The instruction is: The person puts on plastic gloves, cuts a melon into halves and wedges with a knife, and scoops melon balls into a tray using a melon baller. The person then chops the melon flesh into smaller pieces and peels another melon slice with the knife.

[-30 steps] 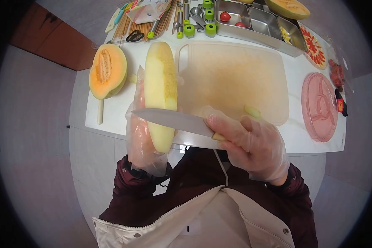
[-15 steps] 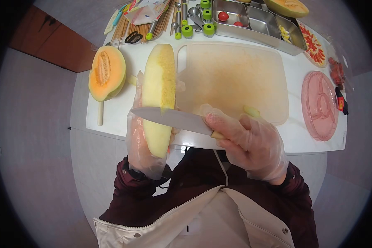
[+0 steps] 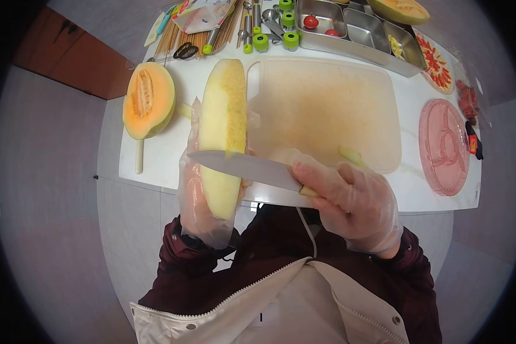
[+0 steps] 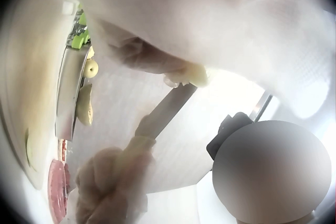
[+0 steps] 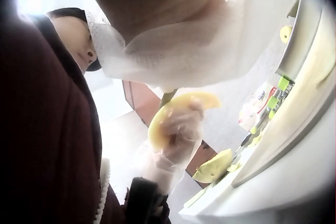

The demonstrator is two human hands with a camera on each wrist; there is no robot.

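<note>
A long piece of melon [image 3: 218, 109], its skin pared to pale flesh with a rough yellow strip of rind along the right side, lies in my gloved left hand [image 3: 193, 192]. That hand holds it from underneath, so most of its fingers are hidden. My gloved right hand [image 3: 358, 203] grips a kitchen knife [image 3: 249, 169] by its light handle. The blade crosses the melon, its edge at the lower end of the rind strip. In the right wrist view the melon piece [image 5: 157, 129] curves like a crescent over the left hand's fingers.
A white cutting board [image 3: 327, 103] with a scrap of peel [image 3: 350, 155] lies ahead. Left of it rests a halved melon [image 3: 149, 100]. A pink divided plate [image 3: 443, 149] sits at right. Steel containers [image 3: 367, 31], skewers [image 3: 175, 43] and green-capped cutters [image 3: 261, 42] line the back.
The melon has turned slightly in my left hand, so more of the rind strip shows than a second ago. The knife has shifted a little to the right.
</note>
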